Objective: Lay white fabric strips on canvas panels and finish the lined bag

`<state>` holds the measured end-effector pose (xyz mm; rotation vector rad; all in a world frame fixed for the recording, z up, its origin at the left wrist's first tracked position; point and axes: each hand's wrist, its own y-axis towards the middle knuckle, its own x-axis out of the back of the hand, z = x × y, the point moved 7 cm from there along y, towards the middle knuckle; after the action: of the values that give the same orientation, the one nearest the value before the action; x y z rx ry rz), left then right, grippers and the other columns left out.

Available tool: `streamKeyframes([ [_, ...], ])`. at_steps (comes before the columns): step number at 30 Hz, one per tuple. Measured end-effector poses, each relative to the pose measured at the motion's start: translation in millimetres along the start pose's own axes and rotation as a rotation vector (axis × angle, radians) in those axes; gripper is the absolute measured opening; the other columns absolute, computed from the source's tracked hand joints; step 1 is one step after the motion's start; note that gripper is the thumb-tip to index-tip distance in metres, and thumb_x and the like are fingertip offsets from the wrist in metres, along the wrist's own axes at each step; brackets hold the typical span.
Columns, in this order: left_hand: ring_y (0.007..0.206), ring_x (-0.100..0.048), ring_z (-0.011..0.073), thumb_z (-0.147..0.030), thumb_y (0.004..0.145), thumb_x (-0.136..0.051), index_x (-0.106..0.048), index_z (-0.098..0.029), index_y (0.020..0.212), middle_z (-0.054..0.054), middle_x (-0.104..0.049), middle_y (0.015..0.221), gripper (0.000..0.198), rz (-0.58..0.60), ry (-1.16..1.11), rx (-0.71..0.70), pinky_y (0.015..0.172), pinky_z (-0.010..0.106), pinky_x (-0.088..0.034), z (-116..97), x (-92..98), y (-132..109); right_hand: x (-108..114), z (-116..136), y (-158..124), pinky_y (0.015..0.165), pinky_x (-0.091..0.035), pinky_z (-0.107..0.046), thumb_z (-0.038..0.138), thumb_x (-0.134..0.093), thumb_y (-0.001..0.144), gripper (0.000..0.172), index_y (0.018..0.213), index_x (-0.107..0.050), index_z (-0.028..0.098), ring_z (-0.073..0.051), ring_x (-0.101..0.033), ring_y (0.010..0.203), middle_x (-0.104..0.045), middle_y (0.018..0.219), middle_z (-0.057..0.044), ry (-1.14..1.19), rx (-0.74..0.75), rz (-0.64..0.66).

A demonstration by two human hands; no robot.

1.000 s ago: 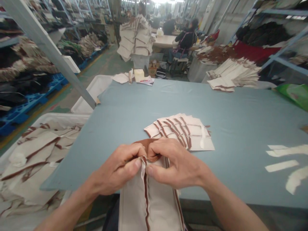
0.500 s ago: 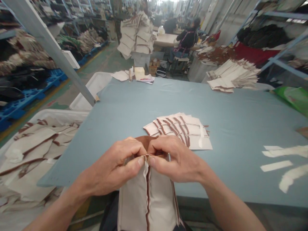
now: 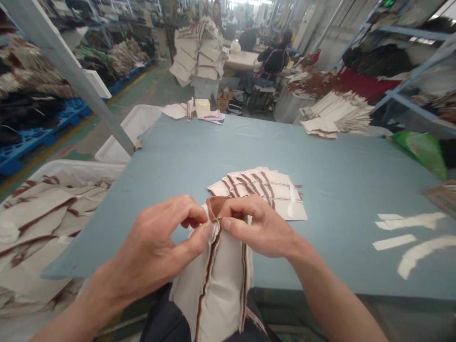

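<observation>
A cream fabric piece (image 3: 226, 275) with brown-edged seams and a brown lining hangs from my hands over my lap, at the table's front edge. My right hand (image 3: 258, 225) pinches its top edge beside the middle seam, thumb against curled forefinger. Just left of that seam, my left hand (image 3: 167, 232) has thumb and forefinger closed at the upper edge, where a bit of white material shows. The fingertips of both hands almost meet. Behind them on the table lies a fanned stack of similar cream pieces (image 3: 285, 185) with brown edging, partly covered by my right hand.
The blue-green table (image 3: 338, 180) spreads ahead. Pale strips (image 3: 395, 242) lie at its right, near a green bag (image 3: 420, 147). A white bin (image 3: 71, 168) of cream pieces stands at left, below a metal post (image 3: 107, 114). A person (image 3: 272, 59) sits far back.
My left hand has drawn slightly left and its fingers have loosened from their tight pinch. The fabric piece has tilted, its middle seam now slanting. The view has shifted a little to the right.
</observation>
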<state>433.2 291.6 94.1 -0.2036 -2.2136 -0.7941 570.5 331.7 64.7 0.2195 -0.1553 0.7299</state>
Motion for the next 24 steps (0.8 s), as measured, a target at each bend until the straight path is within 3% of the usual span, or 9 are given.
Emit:
streamKeyframes([
  [3,0.059,-0.056,0.0091,-0.015,0.094,-0.056,-0.057,-0.021,0.079,-0.007,-0.057,0.067,0.017,0.018,-0.021,0.071,0.062,0.02,-0.044,-0.6,-5.6,-8.1,0.7,-2.4,-1.8,0.054,-0.033,-0.022,0.018,-0.056,0.087,0.024,0.064,-0.05,0.02,-0.009,-0.043,0.06,-0.05,0.065,0.005,-0.021,-0.02,-0.056],
  [8,0.059,-0.059,0.0094,-0.015,0.094,-0.054,-0.06,-0.021,0.079,-0.006,-0.061,0.066,0.018,0.024,0.049,0.059,0.061,0.021,-0.043,-4.8,-9.0,-12.8,-4.0,-3.3,-7.1,0.059,-0.039,-0.022,0.015,-0.057,0.09,0.022,0.068,-0.061,0.018,-0.01,-0.054,0.066,-0.061,0.073,0.002,-0.11,-0.011,-0.082],
  [15,0.057,-0.061,0.0109,-0.017,0.094,-0.054,-0.065,-0.019,0.078,-0.004,-0.064,0.065,0.019,0.091,0.051,0.084,0.059,0.023,-0.043,-0.3,-14.5,-12.2,-6.5,-1.0,-13.4,0.055,-0.035,-0.022,0.015,-0.058,0.092,0.022,0.072,-0.069,0.017,-0.01,-0.05,0.057,-0.06,0.062,0.003,-0.281,0.013,-0.109],
  [21,0.055,-0.057,0.0099,-0.018,0.091,-0.053,-0.063,-0.018,0.071,-0.004,-0.061,0.061,0.023,0.131,0.002,0.182,0.058,0.023,-0.04,9.5,-18.5,-14.0,-12.2,-5.3,-15.1,0.06,-0.037,-0.025,0.015,-0.054,0.089,0.02,0.073,-0.066,0.018,-0.013,-0.054,0.064,-0.064,0.069,-0.001,-0.376,0.021,-0.134],
  [24,0.054,-0.054,0.0093,-0.018,0.087,-0.055,-0.062,-0.018,0.068,-0.005,-0.06,0.059,0.02,0.195,-0.187,0.299,0.056,0.021,-0.041,23.1,-23.5,-12.1,-12.6,-10.4,-11.5,0.063,-0.038,-0.026,0.016,-0.053,0.084,0.014,0.071,-0.059,0.02,-0.013,-0.053,0.067,-0.06,0.07,0.0,-0.342,0.038,-0.158],
])
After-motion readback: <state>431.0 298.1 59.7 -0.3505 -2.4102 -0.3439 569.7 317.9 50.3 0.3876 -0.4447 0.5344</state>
